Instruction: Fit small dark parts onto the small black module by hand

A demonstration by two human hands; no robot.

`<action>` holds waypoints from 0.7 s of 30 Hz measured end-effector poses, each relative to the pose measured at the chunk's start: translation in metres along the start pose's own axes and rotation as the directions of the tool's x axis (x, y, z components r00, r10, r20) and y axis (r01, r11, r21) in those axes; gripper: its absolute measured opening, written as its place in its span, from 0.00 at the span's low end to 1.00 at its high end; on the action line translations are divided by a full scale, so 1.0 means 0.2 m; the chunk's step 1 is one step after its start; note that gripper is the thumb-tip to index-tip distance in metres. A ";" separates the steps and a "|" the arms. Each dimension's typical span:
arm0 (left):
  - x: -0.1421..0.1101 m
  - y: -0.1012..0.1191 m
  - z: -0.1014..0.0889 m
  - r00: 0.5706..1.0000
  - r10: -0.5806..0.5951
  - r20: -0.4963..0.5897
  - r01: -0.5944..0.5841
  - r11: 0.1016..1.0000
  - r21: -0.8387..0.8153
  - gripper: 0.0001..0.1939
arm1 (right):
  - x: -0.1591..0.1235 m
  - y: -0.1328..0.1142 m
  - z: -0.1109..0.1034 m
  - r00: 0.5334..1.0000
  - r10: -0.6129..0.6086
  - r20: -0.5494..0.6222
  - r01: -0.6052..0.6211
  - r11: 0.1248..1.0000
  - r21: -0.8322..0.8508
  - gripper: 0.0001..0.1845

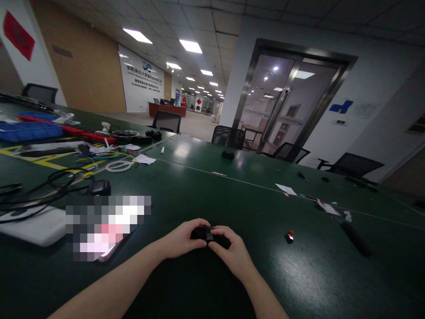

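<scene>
Pinching a small black piece [209, 237] between the fingertips of both hands, just above or on the green surface [265, 283], in front of the person; contact underneath cannot be made out. Left hand [183, 240]: thumb and fingers closed on the piece's left part. Right hand [233, 249]: likewise on its right part. The two sets of fingertips nearly meet at its middle.

Progress: judged mid-handling. Done so far: piece in a firm two-handed grip. Left: it has not been released or set down. Whether its parts are fully joined cannot be told; fingers cover most of it. A small red-and-silver item [290, 237] lies apart to the right, untouched, as does a long black-handled item [355, 238] beyond it.

Writing: far wall sign [143, 84] carries a blue logo above Chinese characters, seemingly ending in 科技有限公司; the English line beneath seems to include "(Nanjing)" and "Technology". Lower lines too small. Glass doors [264, 97] bear small blue logos with faint lettering, unreadable. Phone-like device [114, 223] at left is pixelated; no text recoverable. No label legible on the held piece.
</scene>
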State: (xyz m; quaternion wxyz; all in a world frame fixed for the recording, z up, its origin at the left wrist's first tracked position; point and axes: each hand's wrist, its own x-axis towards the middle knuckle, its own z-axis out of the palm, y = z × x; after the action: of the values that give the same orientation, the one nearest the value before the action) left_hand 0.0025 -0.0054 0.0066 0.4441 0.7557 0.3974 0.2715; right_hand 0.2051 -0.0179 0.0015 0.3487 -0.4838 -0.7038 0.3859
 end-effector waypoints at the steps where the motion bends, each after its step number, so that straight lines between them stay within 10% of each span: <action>1: 0.00 0.00 0.00 1.000 -0.004 0.004 0.004 1.000 -0.005 0.21 | 0.00 0.00 0.00 1.000 0.003 0.003 -0.003 1.000 -0.003 0.12; 21: 0.00 0.00 0.00 1.000 -0.005 -0.003 0.005 1.000 0.008 0.21 | 0.00 -0.01 -0.01 0.998 -0.021 -0.064 0.020 1.000 -0.005 0.10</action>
State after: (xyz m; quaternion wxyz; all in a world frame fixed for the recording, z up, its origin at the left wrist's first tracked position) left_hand 0.0018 -0.0051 0.0068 0.4414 0.7559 0.4012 0.2699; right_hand 0.2068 -0.0178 0.0036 0.3738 -0.4896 -0.6981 0.3649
